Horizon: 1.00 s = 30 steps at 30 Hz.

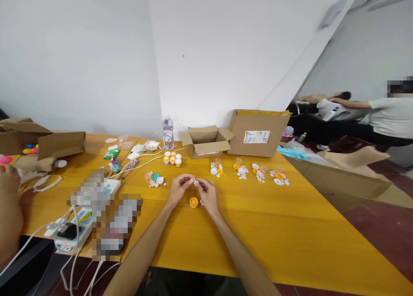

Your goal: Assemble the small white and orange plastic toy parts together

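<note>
Both my hands meet above the middle of the wooden table (258,235). Pinched between the fingertips of my left hand (178,190) and my right hand (209,194) is a small white plastic part (194,181); its exact kind is too small to tell. Just below the hands, an orange round cap-like piece (193,202) with a white rim sits on the table. Beside it, partly covered by my right hand, lie a few small white pieces (202,202).
Piles of white, orange and clear parts (241,171) lie behind my right hand; another pile (156,179) has a teal piece. Several orange-white jars (172,158) stand near a water bottle (168,132). Behind are cardboard boxes (209,149). A power strip (87,220) and cables lie left, near another person's arm (9,214).
</note>
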Available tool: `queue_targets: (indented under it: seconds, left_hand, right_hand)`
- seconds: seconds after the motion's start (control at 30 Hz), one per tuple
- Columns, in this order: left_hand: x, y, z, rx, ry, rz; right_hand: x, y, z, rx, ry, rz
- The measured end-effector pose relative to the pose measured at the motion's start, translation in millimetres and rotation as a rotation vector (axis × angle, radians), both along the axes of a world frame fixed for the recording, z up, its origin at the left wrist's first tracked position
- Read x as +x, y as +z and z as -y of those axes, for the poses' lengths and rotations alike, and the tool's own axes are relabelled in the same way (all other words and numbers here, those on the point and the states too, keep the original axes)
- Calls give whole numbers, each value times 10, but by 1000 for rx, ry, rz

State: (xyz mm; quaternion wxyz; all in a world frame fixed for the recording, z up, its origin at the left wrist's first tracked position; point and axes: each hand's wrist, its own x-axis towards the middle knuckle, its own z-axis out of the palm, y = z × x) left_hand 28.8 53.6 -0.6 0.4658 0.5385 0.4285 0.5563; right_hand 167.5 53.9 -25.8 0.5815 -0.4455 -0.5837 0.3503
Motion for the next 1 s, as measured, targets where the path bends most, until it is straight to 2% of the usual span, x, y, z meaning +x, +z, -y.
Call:
queue_targets:
  seconds: [0.13,0.37,0.63,1.0]
  left_hand:
    - [13,-11,5,16,-22,-38]
    - [16,-31,15,41,-45,-79]
    - [23,-80,-6,69,-56,-102]
    - [24,-50,8,23,-38,-31]
  right_hand:
    - [-4,-4,2,4,8,-26]
    - [-22,-77,-4,-93,-4,-98]
    - [-23,-48,0,-94,3,-134]
    - [-24,-74,9,-55,55,-115]
